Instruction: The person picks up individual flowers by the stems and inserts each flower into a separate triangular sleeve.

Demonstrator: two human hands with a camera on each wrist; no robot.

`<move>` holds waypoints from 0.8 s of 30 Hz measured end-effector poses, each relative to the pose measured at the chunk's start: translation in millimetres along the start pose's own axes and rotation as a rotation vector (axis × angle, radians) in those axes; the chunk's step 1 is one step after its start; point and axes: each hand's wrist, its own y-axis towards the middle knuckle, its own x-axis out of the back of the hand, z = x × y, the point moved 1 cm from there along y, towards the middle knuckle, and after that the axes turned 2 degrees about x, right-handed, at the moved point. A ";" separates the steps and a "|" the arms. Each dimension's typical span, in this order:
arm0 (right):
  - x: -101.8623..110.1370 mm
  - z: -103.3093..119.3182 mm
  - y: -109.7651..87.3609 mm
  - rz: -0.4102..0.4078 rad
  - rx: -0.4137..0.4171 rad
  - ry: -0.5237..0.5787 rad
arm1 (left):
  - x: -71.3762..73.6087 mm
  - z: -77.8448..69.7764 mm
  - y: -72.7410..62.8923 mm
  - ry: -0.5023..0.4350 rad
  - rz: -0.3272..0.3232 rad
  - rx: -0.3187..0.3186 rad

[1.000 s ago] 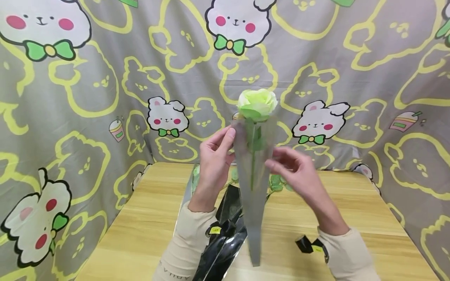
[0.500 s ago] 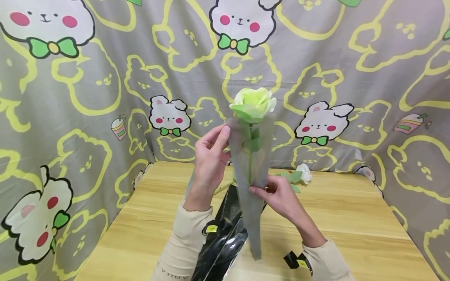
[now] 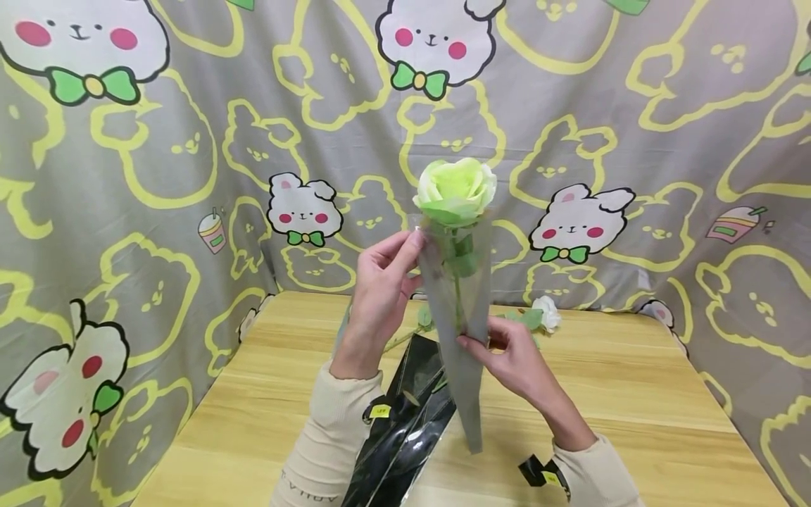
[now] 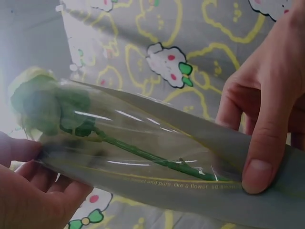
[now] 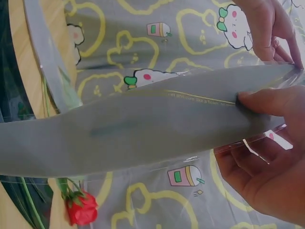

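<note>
A pale green rose stands in a narrow grey, part-clear flower sleeve, its bloom above the open top. Through the clear front its stem and leaves show. My left hand pinches the sleeve's upper left edge just below the bloom, between thumb and fingers. Lower down, my right hand grips the sleeve's right side, thumb in front near the stem's end and fingers behind. The sleeve is held upright over the table, tapering to its bottom tip. Small gold lettering runs along it in the left wrist view.
Black wrapped sleeves lie on the wooden table beneath the left forearm. A white rose lies at the table's back, behind the right hand. The right wrist view shows a red rose. A patterned curtain hangs behind.
My right hand has come down from beside the sleeve's upper part and now grips it lower. The sleeve's bottom tip has swung slightly right and up. My left hand keeps its pinch.
</note>
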 end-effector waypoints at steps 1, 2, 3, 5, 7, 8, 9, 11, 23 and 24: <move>1.4 0.2 -0.3 -0.004 0.009 -0.019 | -0.2 0.3 -0.2 -0.001 0.003 0.000; 2.9 0.5 -0.4 -0.009 0.016 -0.041 | -0.4 0.5 -0.5 -0.002 0.006 0.000; 4.4 0.7 -0.3 -0.012 0.022 -0.061 | -0.6 0.6 -0.8 -0.002 0.011 -0.002; 7.7 1.4 0.5 -0.009 0.024 -0.077 | -1.4 0.9 -1.0 -0.007 0.018 -0.001; 11.2 3.7 1.3 0.005 0.021 -0.064 | -2.0 1.4 -1.0 -0.017 0.020 0.004; 12.9 4.9 2.1 0.012 0.020 -0.045 | -2.4 1.5 -0.9 -0.021 0.019 0.007; 15.1 6.5 3.0 0.017 0.020 -0.021 | -2.5 1.5 -1.1 -0.027 0.021 0.008; 20.4 12.3 5.6 0.007 0.043 0.044 | -2.9 1.7 -1.3 -0.041 0.029 0.008; 51.3 69.9 41.5 -0.407 0.264 0.286 | -3.3 8.9 -3.1 -0.038 0.129 -0.002; 52.2 71.2 42.2 -0.427 0.262 0.282 | -3.4 9.3 -3.2 -0.031 0.133 0.002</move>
